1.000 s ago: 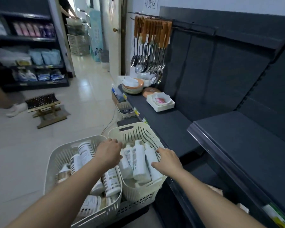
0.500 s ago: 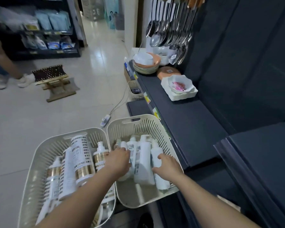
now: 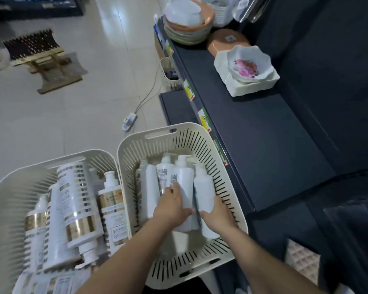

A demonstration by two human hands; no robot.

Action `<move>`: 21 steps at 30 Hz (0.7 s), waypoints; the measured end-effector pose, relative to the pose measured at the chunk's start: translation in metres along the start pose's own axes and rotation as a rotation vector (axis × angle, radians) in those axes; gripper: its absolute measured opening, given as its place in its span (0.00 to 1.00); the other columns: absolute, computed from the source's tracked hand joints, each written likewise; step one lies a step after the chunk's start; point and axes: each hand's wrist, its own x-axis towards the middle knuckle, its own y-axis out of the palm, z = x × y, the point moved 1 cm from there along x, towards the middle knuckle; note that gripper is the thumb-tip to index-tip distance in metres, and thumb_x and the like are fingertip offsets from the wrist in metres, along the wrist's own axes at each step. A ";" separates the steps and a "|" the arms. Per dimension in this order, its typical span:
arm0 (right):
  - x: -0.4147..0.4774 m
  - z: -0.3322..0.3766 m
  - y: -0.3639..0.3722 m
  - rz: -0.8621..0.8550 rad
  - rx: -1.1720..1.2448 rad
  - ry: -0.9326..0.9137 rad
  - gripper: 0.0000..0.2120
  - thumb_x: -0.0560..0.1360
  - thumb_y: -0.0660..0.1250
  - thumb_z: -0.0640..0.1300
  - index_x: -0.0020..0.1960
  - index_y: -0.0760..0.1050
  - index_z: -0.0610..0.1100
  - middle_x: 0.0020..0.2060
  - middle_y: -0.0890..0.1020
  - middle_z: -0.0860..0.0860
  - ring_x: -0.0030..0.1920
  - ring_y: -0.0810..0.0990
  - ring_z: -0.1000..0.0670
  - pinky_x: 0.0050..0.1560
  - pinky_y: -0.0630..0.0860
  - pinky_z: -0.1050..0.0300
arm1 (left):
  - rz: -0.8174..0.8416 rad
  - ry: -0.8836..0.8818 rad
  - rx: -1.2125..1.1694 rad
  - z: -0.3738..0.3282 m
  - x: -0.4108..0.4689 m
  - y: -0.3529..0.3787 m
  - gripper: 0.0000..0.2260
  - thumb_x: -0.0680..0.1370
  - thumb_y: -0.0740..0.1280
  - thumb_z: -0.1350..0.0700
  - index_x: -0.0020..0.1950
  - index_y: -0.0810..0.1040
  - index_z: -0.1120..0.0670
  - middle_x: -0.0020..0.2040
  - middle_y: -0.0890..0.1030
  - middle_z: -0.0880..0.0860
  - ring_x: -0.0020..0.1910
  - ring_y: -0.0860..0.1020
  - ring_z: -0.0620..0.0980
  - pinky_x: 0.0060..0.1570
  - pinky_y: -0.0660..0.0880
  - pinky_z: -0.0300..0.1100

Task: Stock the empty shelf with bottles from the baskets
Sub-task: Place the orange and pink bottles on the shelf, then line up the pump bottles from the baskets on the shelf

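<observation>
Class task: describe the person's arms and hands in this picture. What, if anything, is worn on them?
The left hand and right hand are bare: no gloves, and no ring, watch or bracelet is visible. Both arms are uncovered right to the picture's edge, so no sleeves show.

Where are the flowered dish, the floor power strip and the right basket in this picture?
flowered dish (image 3: 248, 65): head view, on its pink-patterned centre.
power strip (image 3: 129, 122): head view, on its white body.
right basket (image 3: 136, 139): head view, on its far rim.
</observation>
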 end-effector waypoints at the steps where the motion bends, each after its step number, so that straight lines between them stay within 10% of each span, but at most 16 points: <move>1: 0.004 -0.001 0.004 -0.010 0.029 0.017 0.26 0.72 0.68 0.47 0.68 0.66 0.45 0.61 0.77 0.46 0.59 0.77 0.41 0.59 0.75 0.46 | -0.005 -0.012 -0.001 0.000 0.004 0.004 0.50 0.73 0.69 0.39 0.78 0.39 0.58 0.74 0.58 0.62 0.68 0.67 0.61 0.65 0.67 0.50; 7: 0.017 -0.001 0.018 -0.103 0.019 0.083 0.25 0.75 0.63 0.40 0.72 0.64 0.42 0.67 0.69 0.45 0.63 0.73 0.41 0.62 0.73 0.49 | -0.026 -0.108 -0.229 0.006 0.024 0.013 0.58 0.67 0.76 0.46 0.78 0.34 0.54 0.72 0.63 0.60 0.64 0.71 0.60 0.58 0.72 0.50; 13: 0.015 0.005 0.030 -0.205 -0.026 0.102 0.25 0.77 0.64 0.44 0.73 0.64 0.43 0.68 0.68 0.45 0.65 0.69 0.42 0.63 0.69 0.50 | 0.244 -0.277 -1.146 0.024 0.035 -0.016 0.39 0.60 0.77 0.62 0.68 0.65 0.49 0.59 0.78 0.58 0.55 0.79 0.60 0.53 0.77 0.64; 21: 0.019 0.005 0.033 -0.286 0.103 0.111 0.18 0.76 0.67 0.44 0.63 0.68 0.41 0.61 0.77 0.43 0.57 0.76 0.42 0.50 0.74 0.52 | 0.568 0.046 -1.497 0.044 0.017 -0.038 0.40 0.63 0.72 0.67 0.74 0.65 0.55 0.69 0.71 0.66 0.67 0.70 0.69 0.65 0.65 0.69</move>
